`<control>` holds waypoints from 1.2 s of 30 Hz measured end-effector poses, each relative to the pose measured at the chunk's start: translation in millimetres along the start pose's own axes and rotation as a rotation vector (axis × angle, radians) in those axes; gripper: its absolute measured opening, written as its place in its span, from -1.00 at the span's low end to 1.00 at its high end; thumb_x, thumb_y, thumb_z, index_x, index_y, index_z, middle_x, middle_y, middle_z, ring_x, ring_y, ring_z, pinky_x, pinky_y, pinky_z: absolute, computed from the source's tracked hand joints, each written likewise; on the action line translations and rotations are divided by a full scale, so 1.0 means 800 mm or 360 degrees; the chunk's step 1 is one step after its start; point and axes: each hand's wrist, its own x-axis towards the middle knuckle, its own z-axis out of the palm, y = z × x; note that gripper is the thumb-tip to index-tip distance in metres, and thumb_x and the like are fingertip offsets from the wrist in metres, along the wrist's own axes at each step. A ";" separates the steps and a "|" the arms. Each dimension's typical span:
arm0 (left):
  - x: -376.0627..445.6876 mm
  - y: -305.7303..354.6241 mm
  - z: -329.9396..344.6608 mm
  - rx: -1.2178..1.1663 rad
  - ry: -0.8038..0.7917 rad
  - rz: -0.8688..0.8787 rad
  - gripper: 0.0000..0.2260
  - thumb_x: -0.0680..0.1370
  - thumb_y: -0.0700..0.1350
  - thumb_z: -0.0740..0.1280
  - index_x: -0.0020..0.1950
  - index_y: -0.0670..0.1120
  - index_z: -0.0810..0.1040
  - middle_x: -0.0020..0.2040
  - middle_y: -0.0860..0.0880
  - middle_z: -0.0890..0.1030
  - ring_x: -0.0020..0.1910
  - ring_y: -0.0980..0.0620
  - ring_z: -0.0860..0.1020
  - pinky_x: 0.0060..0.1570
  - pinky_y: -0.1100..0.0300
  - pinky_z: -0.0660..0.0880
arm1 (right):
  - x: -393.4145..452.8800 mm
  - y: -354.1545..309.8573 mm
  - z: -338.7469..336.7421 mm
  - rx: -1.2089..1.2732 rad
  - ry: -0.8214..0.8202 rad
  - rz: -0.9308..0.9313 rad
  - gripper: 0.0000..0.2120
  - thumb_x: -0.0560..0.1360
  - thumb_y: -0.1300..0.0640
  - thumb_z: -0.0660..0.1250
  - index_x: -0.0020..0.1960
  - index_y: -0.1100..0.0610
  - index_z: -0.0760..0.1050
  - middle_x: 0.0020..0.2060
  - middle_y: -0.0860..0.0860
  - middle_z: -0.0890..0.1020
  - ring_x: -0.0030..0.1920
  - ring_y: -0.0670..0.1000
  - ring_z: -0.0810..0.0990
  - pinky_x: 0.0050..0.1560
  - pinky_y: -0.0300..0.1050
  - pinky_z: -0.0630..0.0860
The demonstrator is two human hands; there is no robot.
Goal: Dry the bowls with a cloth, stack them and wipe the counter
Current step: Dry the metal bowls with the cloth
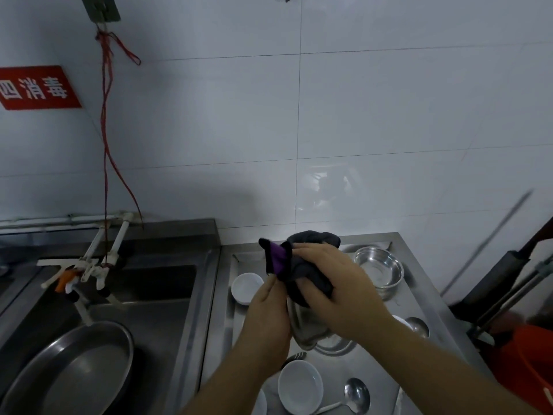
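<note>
Above the steel surface (419,283), the left hand (266,313) gripped a tilted steel bowl (299,330) while the right hand (335,283) pressed a dark cloth (302,259) into it; stacked steel bowls (378,269) stood far right.

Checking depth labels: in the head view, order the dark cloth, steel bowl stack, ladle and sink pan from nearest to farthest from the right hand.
1. dark cloth, gripped by the right hand.
2. steel bowl stack, just beyond, at the counter's back right.
3. ladle, on the counter's near edge.
4. sink pan, far left in the sink.
</note>
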 end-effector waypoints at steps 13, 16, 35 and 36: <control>0.008 0.012 0.004 0.0172 0.0175 0.0200 -0.62 0.73 0.05 0.22 -0.19 0.09 0.72 -0.19 -0.03 0.74 -0.22 0.04 0.71 -0.22 0.16 0.65 | 0.044 0.044 -0.025 0.1379 0.0326 0.1494 -0.69 0.54 -0.10 0.36 0.20 -0.04 0.72 0.14 0.01 0.76 0.22 0.06 0.70 0.34 0.08 0.55; 0.012 0.011 0.009 0.0106 0.0189 0.0243 -0.59 0.73 0.03 0.21 -0.25 0.10 0.69 -0.27 0.02 0.70 -0.29 0.11 0.68 -0.31 0.27 0.62 | 0.026 0.051 -0.010 0.1612 0.0514 0.1732 -0.63 0.49 -0.11 0.43 0.22 0.04 0.72 0.16 0.07 0.75 0.20 0.10 0.71 0.26 0.07 0.60; 0.039 -0.017 0.027 0.0264 0.0261 0.0203 -0.72 0.74 0.12 0.16 0.06 0.26 0.67 0.01 0.06 0.75 0.06 0.07 0.73 0.01 0.12 0.68 | 0.000 -0.031 0.046 0.1874 0.0900 0.2037 -0.76 0.71 0.03 0.27 0.32 0.07 0.56 0.11 0.13 0.75 0.08 0.14 0.75 0.06 0.08 0.66; 0.040 -0.016 0.030 0.0238 0.0265 0.0159 -0.72 0.74 0.12 0.17 0.06 0.26 0.68 0.02 0.07 0.76 0.06 0.07 0.74 0.01 0.12 0.68 | 0.002 -0.037 0.046 0.1752 0.0891 0.1978 -0.79 0.70 0.04 0.29 0.30 0.03 0.56 0.10 0.08 0.75 0.08 0.10 0.74 0.06 0.06 0.67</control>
